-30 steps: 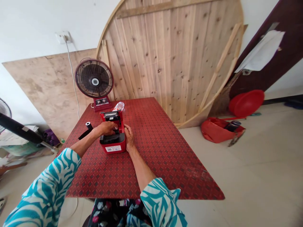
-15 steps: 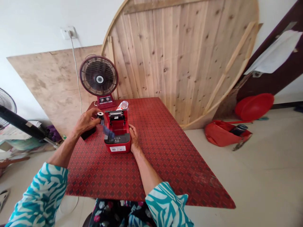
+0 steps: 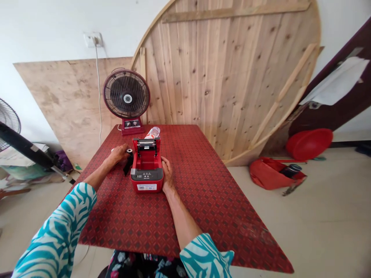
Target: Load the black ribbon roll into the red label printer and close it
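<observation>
A small red label printer [image 3: 147,184] with a black front panel stands on the table, its lid tipped up at the back. My right hand [image 3: 167,175] is wrapped around the printer's right side. Left of the printer, my left hand [image 3: 117,155] is low over the table, its fingers closed at a black roll [image 3: 130,156] with a white core, from which a dark strip hangs down. Part of the roll is hidden by the fingers. A clear plastic bottle [image 3: 153,133] lies just behind the printer.
The red patterned table [image 3: 214,200] extends to the right. A maroon fan [image 3: 127,98] stands at its back left. Behind leans a round wooden board [image 3: 208,92]. A red bag [image 3: 265,173] and a red basin [image 3: 310,143] are on the floor at right.
My left hand has come down with the black roll, from above the printer's left side to beside it. The strip has left the front panel. My right hand stays on the printer.
</observation>
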Tool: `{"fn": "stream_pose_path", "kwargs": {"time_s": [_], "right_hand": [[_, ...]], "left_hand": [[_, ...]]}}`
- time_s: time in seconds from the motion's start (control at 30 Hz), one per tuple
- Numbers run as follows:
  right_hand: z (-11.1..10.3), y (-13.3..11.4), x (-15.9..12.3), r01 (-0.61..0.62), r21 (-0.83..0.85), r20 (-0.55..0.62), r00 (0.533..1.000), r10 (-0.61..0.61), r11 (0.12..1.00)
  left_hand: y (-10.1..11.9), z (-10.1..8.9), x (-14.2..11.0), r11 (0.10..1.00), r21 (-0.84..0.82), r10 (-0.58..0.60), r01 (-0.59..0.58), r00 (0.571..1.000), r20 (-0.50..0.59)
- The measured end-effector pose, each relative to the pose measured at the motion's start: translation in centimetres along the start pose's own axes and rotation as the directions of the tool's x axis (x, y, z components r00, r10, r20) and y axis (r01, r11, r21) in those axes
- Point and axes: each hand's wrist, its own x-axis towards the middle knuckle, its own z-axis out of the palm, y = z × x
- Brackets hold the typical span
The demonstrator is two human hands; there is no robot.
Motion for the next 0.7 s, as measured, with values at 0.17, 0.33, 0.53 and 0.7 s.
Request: {"fn": "stream_pose_path", "kwargs": {"time_s": [0.17, 0.33, 0.53, 0.7], "right_hand": [[0.1, -0.3, -0.1, 0.011, -0.004, -0.003, 1.000, -0.011, 1.000], [0.2, -0.2, -0.1, -0.013, 0.039, 0.010, 1.000, 0.012, 0.999], [0.4, -0.2, -0.1, -0.046, 0.063, -0.003, 0.999, 0.046, 0.997], [0.4, -0.4, -0.1, 0.000, 0.039, -0.017, 1.000, 0.000, 0.999]], "left_hand": [[-0.6, -1.6, -0.4, 0.991, -0.010, 0.134, -0.136, 0.985, -0.105], [-5.3, -3.4, -1.3, 0.977, -0.213, -0.065, -0.004, 0.947, -0.315], [-9.6, -0.8, -2.6, 0.774, -0.625, -0.196, 0.098, 0.977, -0.090], [-9.0, 2.2, -1.9, 0.659, -0.751, -0.147, 0.043, 0.986, -0.073]]}}
